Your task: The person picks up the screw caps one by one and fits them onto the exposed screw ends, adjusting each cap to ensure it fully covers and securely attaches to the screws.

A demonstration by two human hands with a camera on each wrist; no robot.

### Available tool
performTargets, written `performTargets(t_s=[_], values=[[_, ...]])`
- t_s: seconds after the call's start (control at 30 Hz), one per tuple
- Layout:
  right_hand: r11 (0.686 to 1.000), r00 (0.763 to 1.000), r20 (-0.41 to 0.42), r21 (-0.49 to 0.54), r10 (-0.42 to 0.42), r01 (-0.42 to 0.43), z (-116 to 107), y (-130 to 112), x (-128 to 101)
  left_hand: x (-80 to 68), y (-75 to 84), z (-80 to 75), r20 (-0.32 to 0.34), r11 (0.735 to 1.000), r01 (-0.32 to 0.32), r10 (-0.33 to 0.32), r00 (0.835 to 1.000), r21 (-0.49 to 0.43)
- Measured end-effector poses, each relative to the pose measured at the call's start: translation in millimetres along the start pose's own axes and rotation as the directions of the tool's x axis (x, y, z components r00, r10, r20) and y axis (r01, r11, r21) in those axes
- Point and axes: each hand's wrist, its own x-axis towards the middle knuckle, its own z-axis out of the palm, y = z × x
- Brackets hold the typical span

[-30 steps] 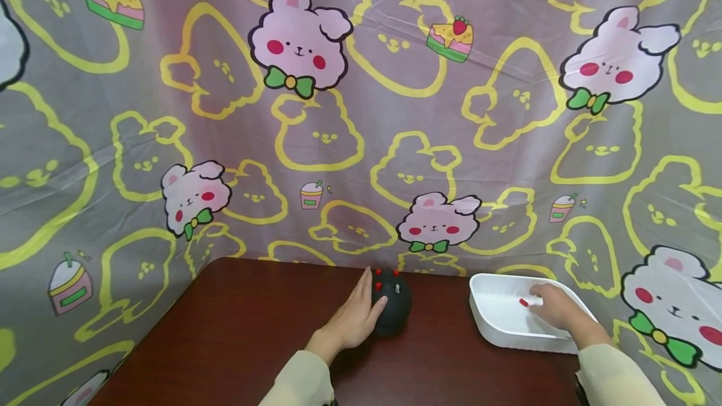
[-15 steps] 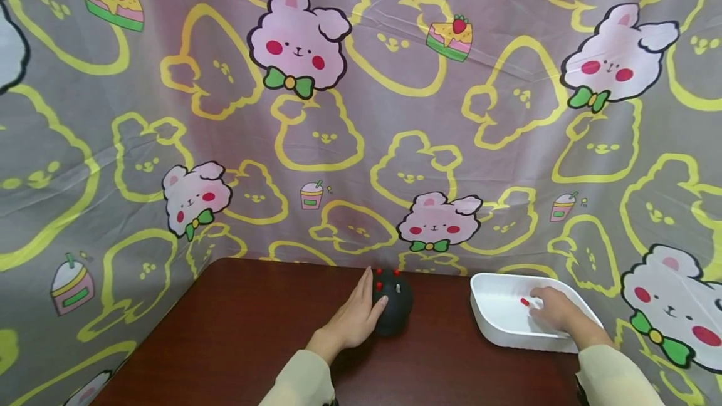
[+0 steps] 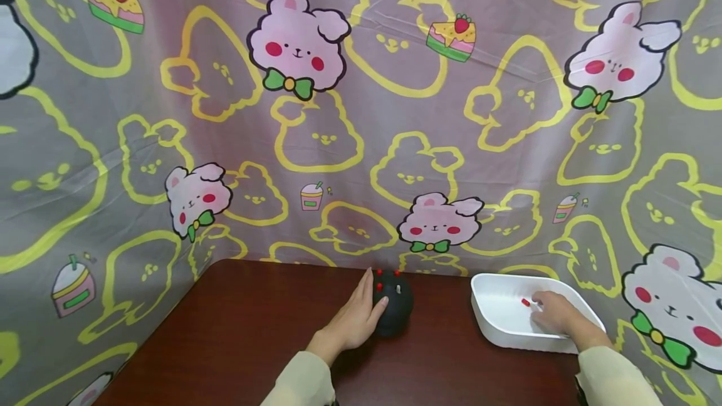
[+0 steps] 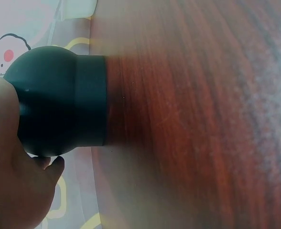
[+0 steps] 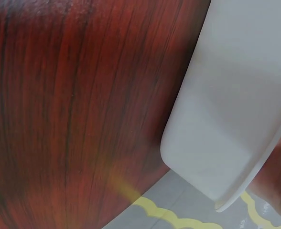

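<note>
A black ball-shaped thing point(image 3: 399, 313) with a flat cylindrical base stands on the table, also visible as a dark shape point(image 4: 52, 102) in the left wrist view. Small red pegs point(image 3: 380, 287) and a silvery one point(image 3: 398, 289) stick out of its top. My left hand point(image 3: 352, 321) rests along its left side, fingers straight and thumb across its near face. My right hand point(image 3: 555, 313) reaches into a white tray point(image 3: 491, 324), its fingers bent down near the bottom. A small red piece point(image 3: 525, 302) lies just left of those fingertips. Whether they pinch anything is hidden.
The dark red-brown wooden table point(image 3: 225, 331) meets a patterned cloth point(image 3: 338, 143) at the back and sides. In the right wrist view the tray's outer wall point(image 5: 221, 95) blocks most of the right hand.
My right hand's fingertips have drawn slightly away from the red piece, and a pale spot seen at them earlier no longer shows. The left hand and black thing stay put.
</note>
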Motion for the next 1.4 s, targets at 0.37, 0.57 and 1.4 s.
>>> performTargets(t_s=[0.37, 0.57, 1.4], values=[[0.998, 0.997, -0.045, 0.022, -0.055, 0.056, 4, 0, 6, 1.8, 0.2, -2.1, 0.001, 1.0, 0.002, -0.002, 1.0, 0.006], [0.999, 0.998, -0.04, 0.028, -0.038, 0.039, 2, -1, 11, 2.1, 0.0, -3.8, 0.001, 1.0, 0.009, -0.009, 1.0, 0.011], [0.994, 0.997, -0.061, 0.096, -0.042, 0.048, 19, -15, 25, 0.6, -0.6, 0.5, 0.003, 1.0, 0.016, -0.016, 1.0, 0.0]])
